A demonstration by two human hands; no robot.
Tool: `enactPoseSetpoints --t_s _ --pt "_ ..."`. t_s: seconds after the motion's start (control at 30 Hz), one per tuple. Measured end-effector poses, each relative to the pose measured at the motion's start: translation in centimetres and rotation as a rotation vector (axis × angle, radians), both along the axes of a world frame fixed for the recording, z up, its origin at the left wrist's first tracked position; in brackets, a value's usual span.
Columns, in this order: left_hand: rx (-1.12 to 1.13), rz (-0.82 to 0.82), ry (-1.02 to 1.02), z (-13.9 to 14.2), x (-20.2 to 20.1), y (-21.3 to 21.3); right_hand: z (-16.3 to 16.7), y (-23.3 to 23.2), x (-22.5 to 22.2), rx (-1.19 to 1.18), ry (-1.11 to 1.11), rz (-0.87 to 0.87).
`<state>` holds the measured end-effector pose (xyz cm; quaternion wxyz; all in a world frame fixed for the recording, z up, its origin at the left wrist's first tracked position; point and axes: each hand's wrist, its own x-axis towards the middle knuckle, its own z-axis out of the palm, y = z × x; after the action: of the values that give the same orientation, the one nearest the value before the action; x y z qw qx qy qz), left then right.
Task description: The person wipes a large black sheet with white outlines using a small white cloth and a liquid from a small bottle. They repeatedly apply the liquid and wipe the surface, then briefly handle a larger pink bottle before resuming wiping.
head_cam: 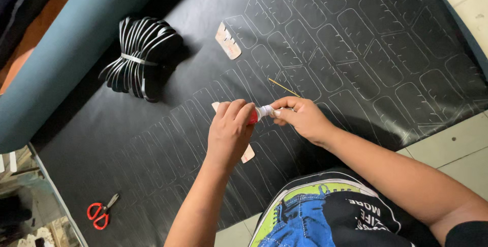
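My left hand (pixel 230 131) is closed around a small tube with a red body (pixel 252 117), held over the black sheet (pixel 315 43). My right hand (pixel 300 117) pinches the tube's white tip or cap (pixel 266 111) between thumb and fingers. A thin yellow stick (pixel 283 87) pokes out just above my right hand; whether the hand holds it I cannot tell. Under my left hand lies a pale cardboard template (pixel 247 154), mostly hidden.
The black sheet carries many traced outlines. A tied bundle of black cut pieces (pixel 140 56) lies at upper left, another pale template (pixel 227 40) near it. Red-handled scissors (pixel 101 211) sit at lower left. A teal roll (pixel 66 49) borders the sheet's left edge; floor tiles (pixel 457 145) at right.
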<state>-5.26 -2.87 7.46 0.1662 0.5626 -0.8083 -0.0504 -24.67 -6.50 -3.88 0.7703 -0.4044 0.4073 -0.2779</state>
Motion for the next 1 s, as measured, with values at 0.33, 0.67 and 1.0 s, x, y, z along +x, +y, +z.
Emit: enactPoseSetpoints --t_s 0.33,0.67,1.0 --pt "0.026 -0.041 0.030 0.9 0.3 -0.1 -1.1 0.2 0.7 0.117 -0.107 0.004" --pt "0.041 -0.018 0.049 1.1 0.3 0.0 -1.3 0.2 0.9 0.100 -0.126 0.006" --pt "0.066 -0.008 0.047 0.8 0.0 0.3 -1.6 0.7 0.9 0.110 -0.145 0.016"
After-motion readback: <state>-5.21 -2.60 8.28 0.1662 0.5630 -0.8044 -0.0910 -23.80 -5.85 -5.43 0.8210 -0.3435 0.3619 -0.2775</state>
